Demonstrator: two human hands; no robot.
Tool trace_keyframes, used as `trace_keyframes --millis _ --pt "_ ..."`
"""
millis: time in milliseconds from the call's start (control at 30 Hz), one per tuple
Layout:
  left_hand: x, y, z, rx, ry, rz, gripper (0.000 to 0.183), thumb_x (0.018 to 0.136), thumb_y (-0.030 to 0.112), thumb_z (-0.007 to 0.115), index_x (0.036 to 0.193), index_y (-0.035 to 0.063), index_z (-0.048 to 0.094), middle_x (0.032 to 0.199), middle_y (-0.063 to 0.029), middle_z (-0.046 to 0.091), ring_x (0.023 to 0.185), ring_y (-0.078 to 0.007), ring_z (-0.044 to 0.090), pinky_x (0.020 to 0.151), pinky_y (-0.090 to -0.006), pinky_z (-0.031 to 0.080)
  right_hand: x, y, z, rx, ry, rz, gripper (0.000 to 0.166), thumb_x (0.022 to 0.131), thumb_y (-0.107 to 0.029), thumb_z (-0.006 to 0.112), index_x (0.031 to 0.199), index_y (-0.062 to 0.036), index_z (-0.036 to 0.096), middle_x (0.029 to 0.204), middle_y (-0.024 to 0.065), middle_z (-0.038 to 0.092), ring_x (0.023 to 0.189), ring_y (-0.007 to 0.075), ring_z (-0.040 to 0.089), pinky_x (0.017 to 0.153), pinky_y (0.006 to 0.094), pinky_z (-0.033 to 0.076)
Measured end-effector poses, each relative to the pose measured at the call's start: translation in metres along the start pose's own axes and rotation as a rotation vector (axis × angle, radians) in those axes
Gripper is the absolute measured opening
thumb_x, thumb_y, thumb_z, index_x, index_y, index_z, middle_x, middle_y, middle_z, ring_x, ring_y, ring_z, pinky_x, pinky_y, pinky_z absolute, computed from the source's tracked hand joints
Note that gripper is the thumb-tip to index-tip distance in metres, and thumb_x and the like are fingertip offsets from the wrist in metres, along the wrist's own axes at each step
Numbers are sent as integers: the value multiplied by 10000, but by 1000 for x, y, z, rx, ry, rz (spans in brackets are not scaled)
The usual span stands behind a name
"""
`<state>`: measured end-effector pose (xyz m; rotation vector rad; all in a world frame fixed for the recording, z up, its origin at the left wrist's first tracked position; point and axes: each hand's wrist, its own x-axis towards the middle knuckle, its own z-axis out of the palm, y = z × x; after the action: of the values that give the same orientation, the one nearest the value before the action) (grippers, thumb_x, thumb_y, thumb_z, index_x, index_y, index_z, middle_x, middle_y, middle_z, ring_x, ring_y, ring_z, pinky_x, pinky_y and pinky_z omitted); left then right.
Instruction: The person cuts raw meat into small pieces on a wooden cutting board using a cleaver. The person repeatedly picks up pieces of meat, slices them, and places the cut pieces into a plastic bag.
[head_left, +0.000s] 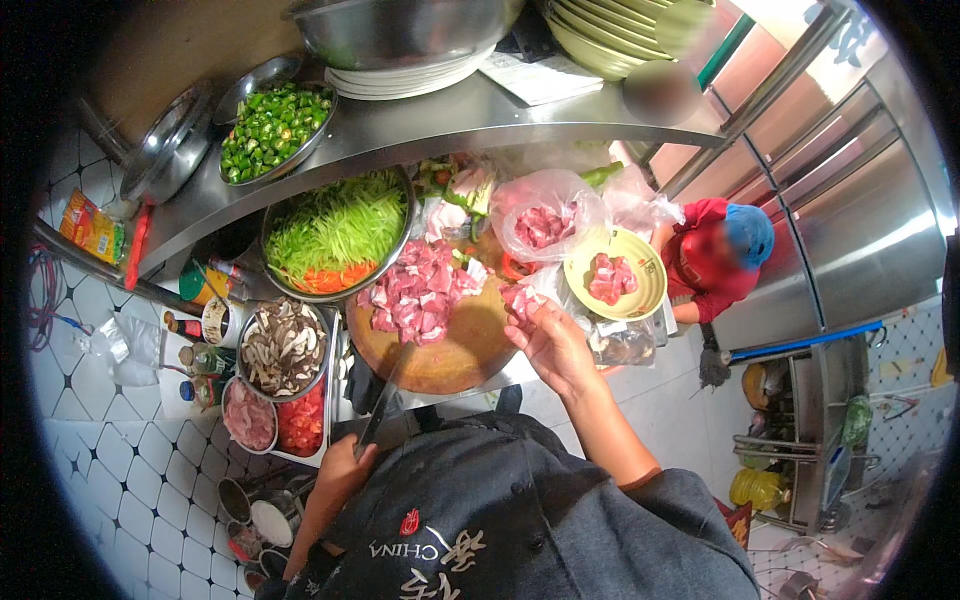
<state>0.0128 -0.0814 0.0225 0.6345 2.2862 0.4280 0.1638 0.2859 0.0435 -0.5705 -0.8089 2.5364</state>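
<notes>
My left hand is closed around the handle of a kitchen knife, whose blade reaches up to the near-left edge of a round wooden chopping board. Raw meat chunks are heaped on the board's left part. Pinched between the fingers of my right hand is a piece of raw meat, held over the board's right side. Beyond that hand, a yellow-green bowl holds a few meat pieces. Behind the board lies a clear plastic bag with more raw meat.
A steel shelf spans above the board, bearing chopped green peppers and stacked bowls. Shredded vegetables, sliced mushrooms and diced red vegetables stand left. A person in red is at the right.
</notes>
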Motion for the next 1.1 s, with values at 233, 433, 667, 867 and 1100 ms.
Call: trace_keyframes --millis 233,433,667,867,1100 --pt "1 -7 2 -26 28 85 355 930 337 680 946 -14 624 853 -274 656 880 -475 652 722 -505 497 20 55 -24 -508 86 -173 289 899 22 710 1132 -4 540 1101 127 698 968 172 684 870 313 558" --pt "3 6 1 2 98 86 358 917 331 711 902 -15 620 787 -242 651 780 -439 662 681 -478 496 24 105 -18 -1450 149 -185 399 788 -198 827 1049 -8 593 990 166 667 871 334 677 781 425 551" --pt "21 37 -1 -141 173 306 249 902 202 698 968 -26 623 771 -242 639 720 -431 654 639 -462 497 10 119 -26 -1630 80 -374 414 795 -280 826 1027 -13 611 909 212 658 858 438 649 766 498 527" --pt "49 81 4 -129 139 478 260 913 183 704 1036 -33 626 788 -223 646 722 -391 660 653 -435 507 -3 115 -33 -1388 -18 -157 300 855 -180 752 1038 0 598 912 240 691 856 440 672 725 495 536" --pt "81 93 26 -86 128 531 350 926 278 701 1070 -34 633 839 -272 661 804 -469 662 687 -494 516 -52 94 -68 -1239 247 -167 153 892 -43 649 1039 0 643 880 160 698 759 274 684 717 385 548"
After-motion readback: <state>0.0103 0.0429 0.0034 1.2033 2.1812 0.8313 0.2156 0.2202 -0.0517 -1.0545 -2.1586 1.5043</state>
